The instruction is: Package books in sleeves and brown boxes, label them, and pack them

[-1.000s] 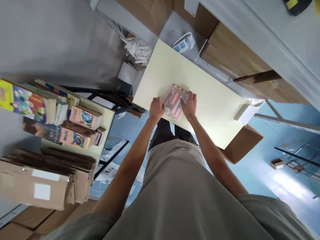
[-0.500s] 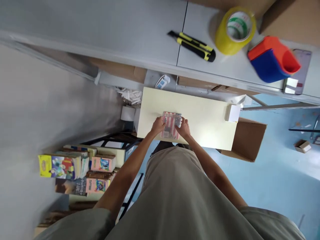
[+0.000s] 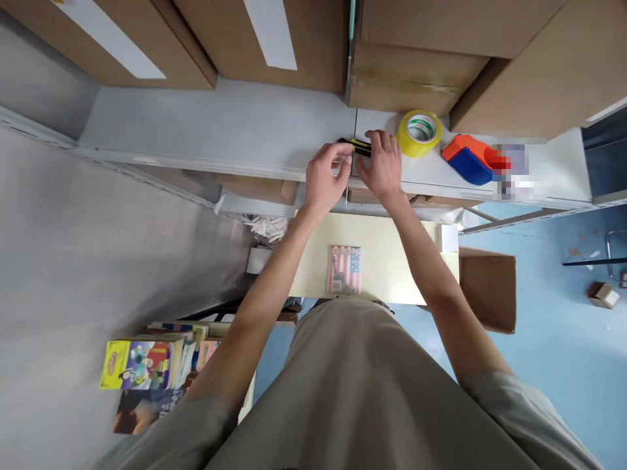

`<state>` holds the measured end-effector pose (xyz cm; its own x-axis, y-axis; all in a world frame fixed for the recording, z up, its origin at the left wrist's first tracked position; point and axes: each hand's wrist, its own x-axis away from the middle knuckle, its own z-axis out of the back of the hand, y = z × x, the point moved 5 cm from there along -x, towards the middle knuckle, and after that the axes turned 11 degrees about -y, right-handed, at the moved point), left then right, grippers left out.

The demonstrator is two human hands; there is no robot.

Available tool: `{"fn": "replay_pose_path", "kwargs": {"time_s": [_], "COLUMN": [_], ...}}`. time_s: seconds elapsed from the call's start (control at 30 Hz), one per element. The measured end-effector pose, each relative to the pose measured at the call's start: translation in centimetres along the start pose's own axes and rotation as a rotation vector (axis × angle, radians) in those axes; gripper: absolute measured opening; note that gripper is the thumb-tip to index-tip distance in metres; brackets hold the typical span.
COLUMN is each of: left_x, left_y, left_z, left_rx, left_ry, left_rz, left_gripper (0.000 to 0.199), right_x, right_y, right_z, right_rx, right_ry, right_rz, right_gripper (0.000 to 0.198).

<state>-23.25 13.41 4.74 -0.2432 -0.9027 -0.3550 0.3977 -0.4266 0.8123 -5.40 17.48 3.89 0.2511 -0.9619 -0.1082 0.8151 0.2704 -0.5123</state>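
A black-and-yellow utility knife [image 3: 361, 146] is at the front part of the grey shelf, its handle end hidden under my right hand [image 3: 383, 163]. The right fingers are curled round that end. My left hand [image 3: 329, 173] is beside the other end, fingers bent and thumb apart, with nothing visible in it. Whether the left fingertips touch the knife, I cannot tell. Below, a book with a striped flag cover [image 3: 344, 269] lies flat on the pale yellow table [image 3: 313, 261], out of both hands.
A yellow tape roll [image 3: 419, 133] stands right of my right hand, then an orange-and-blue tape dispenser [image 3: 469, 160]. Cardboard boxes [image 3: 279, 46] line the back of the shelf [image 3: 196, 130]. Stacked books [image 3: 142, 365] are at lower left, and an open carton [image 3: 487, 287] is beside the table.
Both hands have let go of the book and moved up to the shelf. My right hand has closed on the knife. The book stays on the table, and the view takes in more of the shelf.
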Motion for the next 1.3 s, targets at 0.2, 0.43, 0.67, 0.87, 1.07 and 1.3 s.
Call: {"fn": "replay_pose_path", "kwargs": {"time_s": [0.2, 0.43, 0.67, 0.87, 1.07, 1.3], "left_x": [5.2, 21.7, 34.8, 36.2, 34.8, 33.2], "left_y": [-3.7, -14.8, -17.7, -18.2, -20.7, -22.7], "left_z": [0.0, -7.5, -13.5, -14.4, -12.1, -11.6], "left_rx": [-0.107, -0.235, -0.286, -0.335, -0.344, -0.344], "left_ry": [-0.081, -0.491, -0.767, -0.741, -0.801, -0.897], "left_rz": [0.076, 0.419, 0.577, 0.590, 0.469, 0.400], "left_gripper": [0.026, 0.037, 0.064, 0.077, 0.074, 0.075], "right_x": [-2.0, 8.6, 25.6, 34.8, 34.1, 28.5], "right_y": [2.4, 1.0, 4.0, 5.0, 3.6, 2.9], "right_z": [-2.5, -4.3, -15.9, -23.0, -28.7, -34.4], "right_rx": [0.258, 0.104, 0.014, -0.103, -0.164, -0.195], "right_ry": [-0.110, -0.023, -0.281, -0.382, -0.526, -0.607], "right_rz": [-0.072, -0.035, -0.246, -0.479, -0.546, -0.548], "right_gripper": [0.053, 0.062, 0.061, 0.048, 0.054, 0.077]}}
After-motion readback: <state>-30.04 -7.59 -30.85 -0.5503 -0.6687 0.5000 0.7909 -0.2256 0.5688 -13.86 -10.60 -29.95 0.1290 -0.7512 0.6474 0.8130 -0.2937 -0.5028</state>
